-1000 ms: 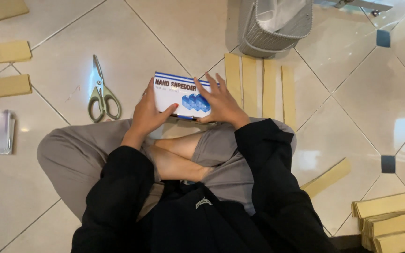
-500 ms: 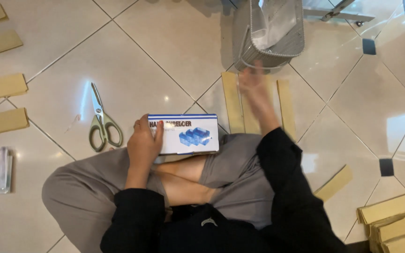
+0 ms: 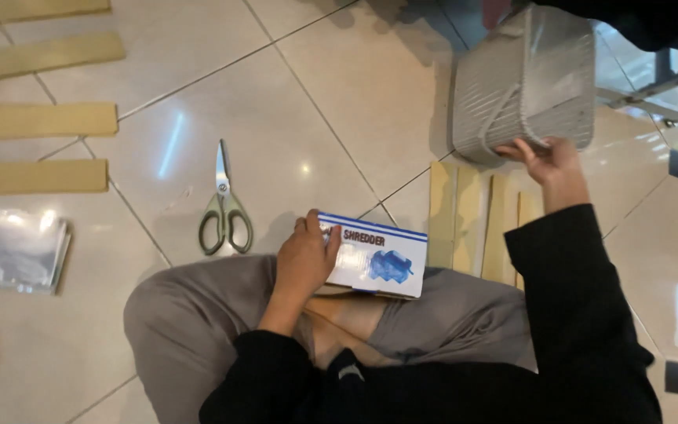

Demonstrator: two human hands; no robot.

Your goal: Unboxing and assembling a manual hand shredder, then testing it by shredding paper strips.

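1. Left hand (image 3: 304,263): grip clamped on the left end of a white-and-blue carton (image 3: 374,255), resting on the crossed legs, near centre.
2. Right hand (image 3: 552,165): fingers curled over the near rim of a grey ribbed basket (image 3: 523,82), far right on the floor.
3. Step judged: drawing the basket nearer while steadying the carton.
4. Next move calls for a firm pull over the cardboard strips (image 3: 472,212); scissors (image 3: 225,208) lying left, apart.

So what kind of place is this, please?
Probably a room in a home or office: a glossy tiled floor, where the person sits among a grey basket, cardboard strips and scissors.
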